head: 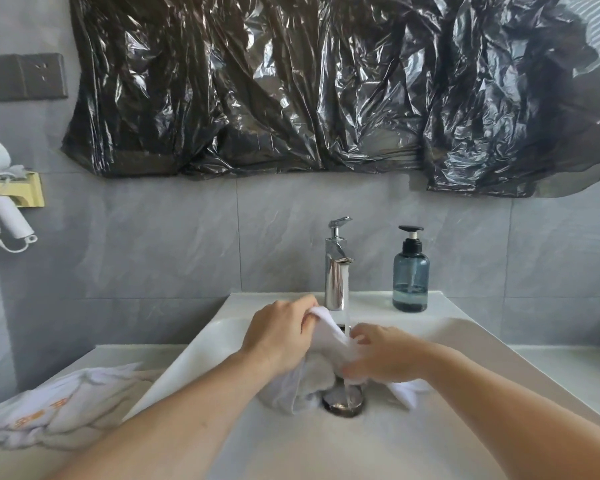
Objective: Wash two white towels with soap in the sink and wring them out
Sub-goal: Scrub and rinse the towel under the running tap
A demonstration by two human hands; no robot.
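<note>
I've got the white towel point(321, 355) right in the middle of the sink point(447, 337), bunched and wet, strung between both hands under the running water. My left hand point(279, 332) pinches the towel's upper corner, fingers curled tight round the fold, just in front of the tap point(336, 268). My right hand point(381, 355) sits a little nearer to me and to the right of the left one, fingers bent and clutching the towel's lower stretch; the cloth shows white between those fingers. The stream of water point(346, 299) drops from the spout straight down between the two hands, touching the towel and running on to the drain point(343, 403) just below the right hand. The rest of the towel sags under both wrists, one tail trailing out past the right forearm onto the basin floor.

Out to the left of my left arm, well apart from the sink, the second towel point(59, 407) lies crumpled on the table point(568, 362), orange lettering on it that I can't read. Beyond my right hand, beside the tap, stands a blue soap bottle point(410, 275) on the sink's back ledge, pump head black, untouched. Above it all, black plastic sheeting point(309, 88) covers the wall; a white hairdryer point(4, 206) hangs far off to the left.
</note>
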